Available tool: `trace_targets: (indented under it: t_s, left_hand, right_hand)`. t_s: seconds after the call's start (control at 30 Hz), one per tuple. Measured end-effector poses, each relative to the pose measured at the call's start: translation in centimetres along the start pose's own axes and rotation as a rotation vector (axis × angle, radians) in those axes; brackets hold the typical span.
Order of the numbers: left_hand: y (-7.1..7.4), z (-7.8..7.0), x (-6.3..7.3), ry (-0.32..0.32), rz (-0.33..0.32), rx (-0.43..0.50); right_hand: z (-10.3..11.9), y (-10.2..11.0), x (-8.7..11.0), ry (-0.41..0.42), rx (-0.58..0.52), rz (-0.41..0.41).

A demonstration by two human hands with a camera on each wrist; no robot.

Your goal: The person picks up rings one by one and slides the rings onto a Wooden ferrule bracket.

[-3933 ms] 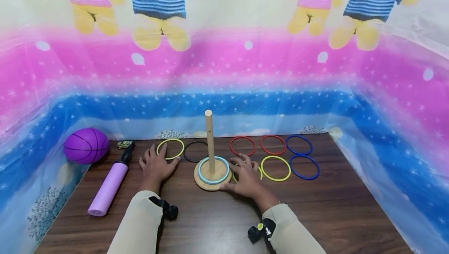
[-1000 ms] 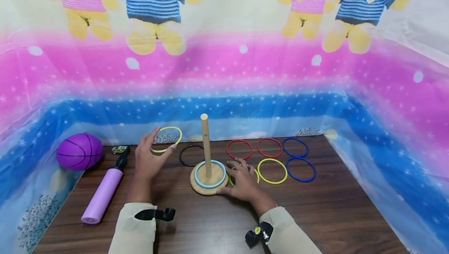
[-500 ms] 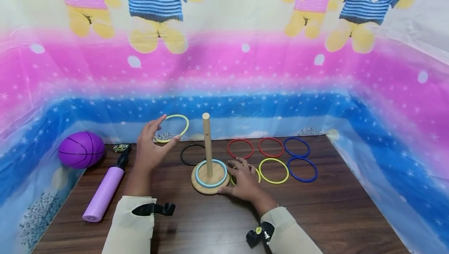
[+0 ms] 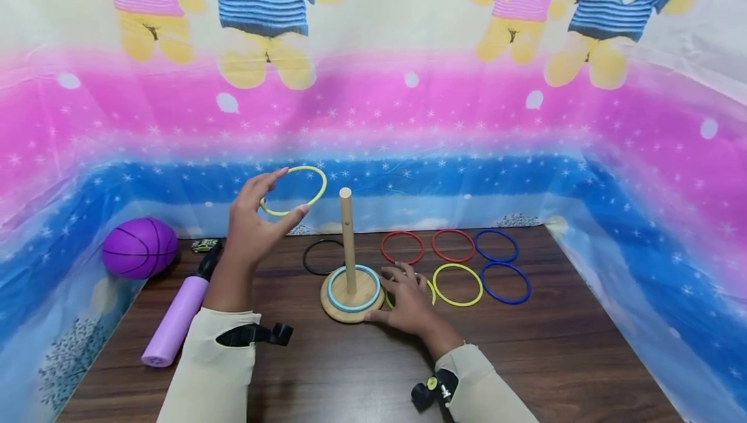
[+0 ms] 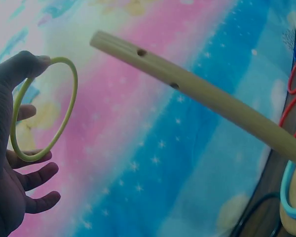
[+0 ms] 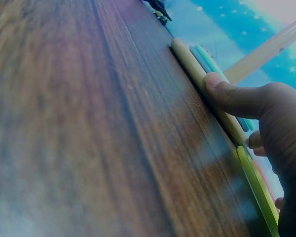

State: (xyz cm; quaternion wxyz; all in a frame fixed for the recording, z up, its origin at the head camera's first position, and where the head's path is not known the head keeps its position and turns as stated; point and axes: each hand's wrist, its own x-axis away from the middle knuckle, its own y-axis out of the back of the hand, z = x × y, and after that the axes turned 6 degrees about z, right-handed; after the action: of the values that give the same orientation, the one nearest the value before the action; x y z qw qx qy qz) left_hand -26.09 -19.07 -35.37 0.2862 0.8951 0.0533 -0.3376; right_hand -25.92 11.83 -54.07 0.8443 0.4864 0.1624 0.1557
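A yellow ring point(image 4: 325, 184) is pinched by my left hand point(image 4: 248, 235) between thumb and fingertips, raised and tilted left of the peg's top. In the left wrist view the same ring point(image 5: 75, 81) stands clear of the wooden peg point(image 5: 207, 96). My right hand point(image 4: 411, 303) holds the right edge of the stand's round wooden base point(image 4: 331, 309), thumb at the front rim and fingers at the far side. Light blue rings point(image 4: 330, 290) lie around the foot of the upright peg point(image 4: 348, 241). Beneath the right fingers another yellow ring point(image 4: 433, 290) is partly hidden.
Flat on the table point(image 4: 554, 345) are a black ring point(image 4: 305, 261) behind the stand and, to the right, red rings point(image 4: 403, 232), blue rings point(image 4: 505, 263) and a yellow ring point(image 4: 458, 265). At left sit a purple ball point(image 4: 140, 248), a pump point(image 4: 175, 326) and a toy car point(image 4: 204, 246).
My left hand has picked the yellow ring up from the table and lifted it, moving rightward toward the peg's top. The right hand has stayed at the base.
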Motion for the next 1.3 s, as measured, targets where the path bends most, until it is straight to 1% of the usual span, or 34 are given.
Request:
trace_targets:
  t_s: [0.2,0.33,0.47,0.7,0.8,0.93,1.07,1.23,1.3]
  left_hand:
    - [0.0,-1.8,-0.9,-0.060,0.015,-0.012]
    - [-0.3,-2.8,-1.2,-0.074,0.030,-0.017]
    - [-0.7,-3.4,-1.3,-0.087,0.060,-0.023]
    - [-1.7,-4.1,-1.1,-0.134,0.087,-0.042]
    - [-2.3,-4.0,-0.9,-0.140,0.103,-0.047]
    - [-3.1,-3.3,-0.6,-0.137,0.117,-0.045]
    - [-3.8,-2.6,-0.2,-0.152,0.113,-0.053]
    - [-4.6,-1.4,0.7,-0.176,0.110,-0.054]
    - [-5.0,-0.9,1.2,-0.172,0.121,-0.054]
  right_hand:
    - [0.0,0.1,0.0,-0.009,0.004,0.002]
    - [0.0,0.1,0.0,-0.009,0.004,0.009]
    - [0.0,0.1,0.0,-0.012,-0.001,0.018]
    - [0.1,0.2,0.0,-0.013,-0.004,0.015]
    - [0.1,0.2,0.0,-0.013,-0.005,0.014]
    - [0.1,0.2,0.0,-0.008,-0.001,0.014]
    - [0.1,0.2,0.0,-0.007,0.011,0.012]
    - [0.1,0.1,0.0,-0.009,0.014,0.014]
    - [0.1,0.1,0.0,-0.004,0.013,0.011]
